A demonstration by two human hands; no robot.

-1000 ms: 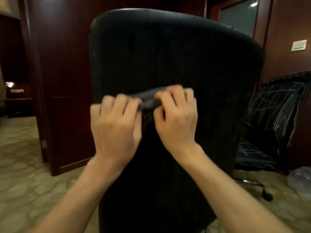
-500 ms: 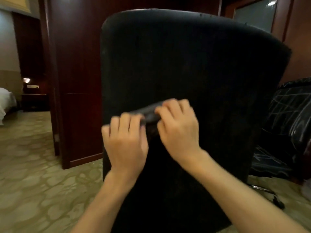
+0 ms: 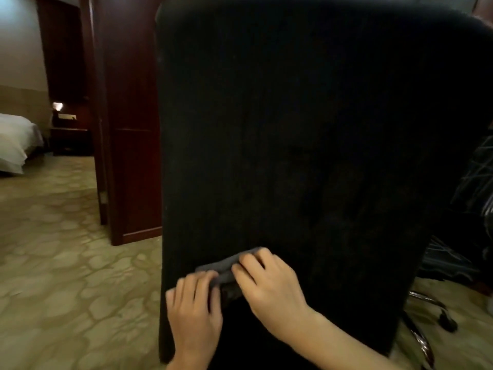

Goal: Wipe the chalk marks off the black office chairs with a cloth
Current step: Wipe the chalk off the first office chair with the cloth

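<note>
Both hands, left (image 3: 193,308) and right (image 3: 269,285), curl on the cloth (image 3: 226,265) (long axis 8-to-2) against the chair (image 3: 293,142); marked chair (image 3: 477,177) at 3

Both hands have slid down the back of the black office chair (image 3: 306,156): a sec ago they were abt mid-height, now low on the backrest, near its bottom edge. Left hand (image 3: 194,313) sits lower than the right hand (image 3: 269,287), w/ the grey cloth (image 3: 226,265) pressed under the fingers of both as it travelled down. View has dipped and swung left too: backrest top now cut off by the frame, the chalk-marked 2nd chair (image 3: 477,182) pushed to the right edge, and a bed (image 3: 16,140) has come into sight thru the doorway at left.
</note>
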